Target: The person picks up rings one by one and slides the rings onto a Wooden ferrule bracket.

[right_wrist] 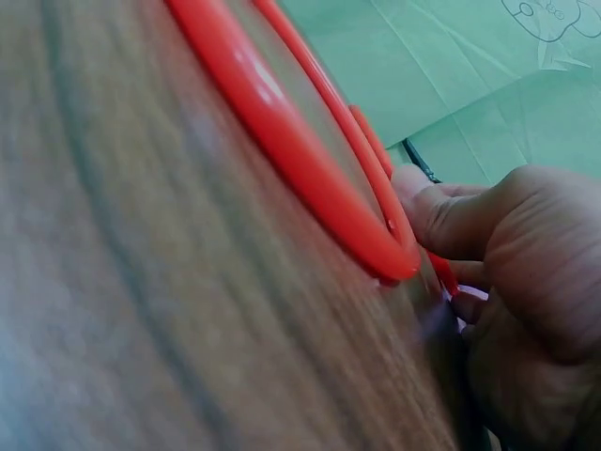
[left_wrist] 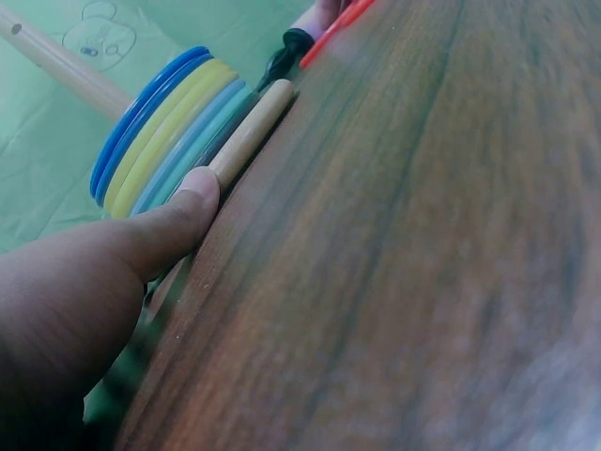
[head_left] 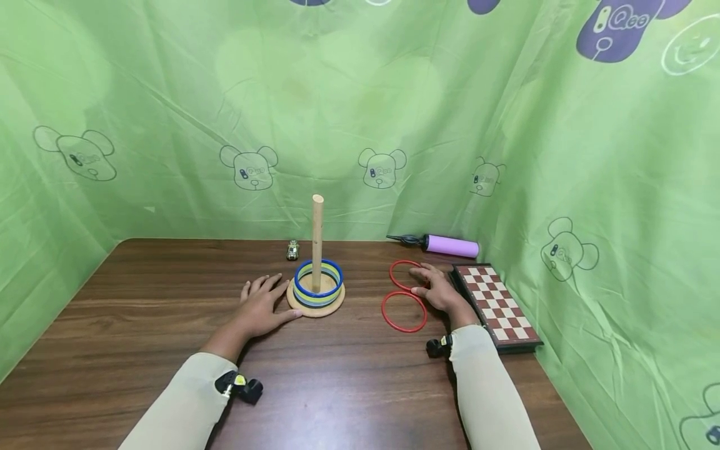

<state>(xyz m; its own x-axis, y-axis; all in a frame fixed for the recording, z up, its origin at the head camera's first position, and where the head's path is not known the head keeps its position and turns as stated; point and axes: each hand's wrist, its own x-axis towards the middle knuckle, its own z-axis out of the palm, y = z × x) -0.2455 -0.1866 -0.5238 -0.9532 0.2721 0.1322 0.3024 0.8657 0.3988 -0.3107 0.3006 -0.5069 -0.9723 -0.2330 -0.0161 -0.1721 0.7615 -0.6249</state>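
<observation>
A wooden peg (head_left: 317, 234) rises from a round wooden base (head_left: 316, 312). Around its foot lies a stack of coloured rings (head_left: 340, 275), blue uppermost, with yellow, light blue, green and a dark one below. My left hand (head_left: 261, 308) rests spread on the table left of the base; in the left wrist view its thumb (left_wrist: 199, 186) is right at the base's edge. On the right lie two red rings, a far ring (head_left: 400, 262) and a near ring (head_left: 404, 330). My right hand (head_left: 441, 292) is over the far ring's right side, thumb and fingers apart, partly hiding it.
A chessboard (head_left: 500, 306) lies to the right of my right hand, by the table's edge. Behind it is a purple hand pump (head_left: 452, 245) with a black nozzle. A small toy car (head_left: 292, 250) sits behind the base. Green curtain (head_left: 315, 125) surrounds the wooden table (head_left: 337, 387).
</observation>
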